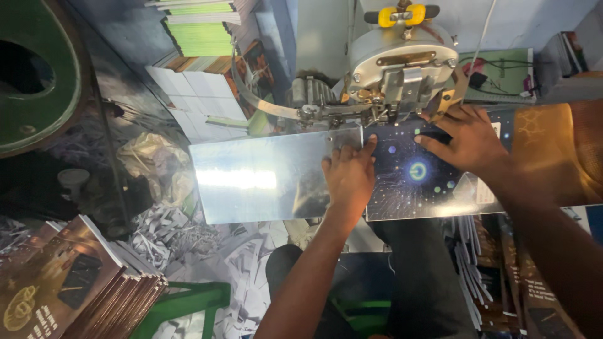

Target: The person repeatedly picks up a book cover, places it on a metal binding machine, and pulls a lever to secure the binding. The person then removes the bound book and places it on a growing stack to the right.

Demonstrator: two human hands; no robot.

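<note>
A: Two hands press one dark printed cover flat on the steel plate, directly below the stitching head.

B: Hand state?

A: Left hand and right hand lie open, palms down, gripping nothing. Sheet looks light, flexible, glossy, probably slippery; hold near the edges.

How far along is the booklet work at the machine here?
Done: a stack of glossy booklets sits lower left, paper trimmings below. In hand: left hand and right hand press a dark starry cover under the machine head. Left: cannot tell; more stacks wait behind.
</note>
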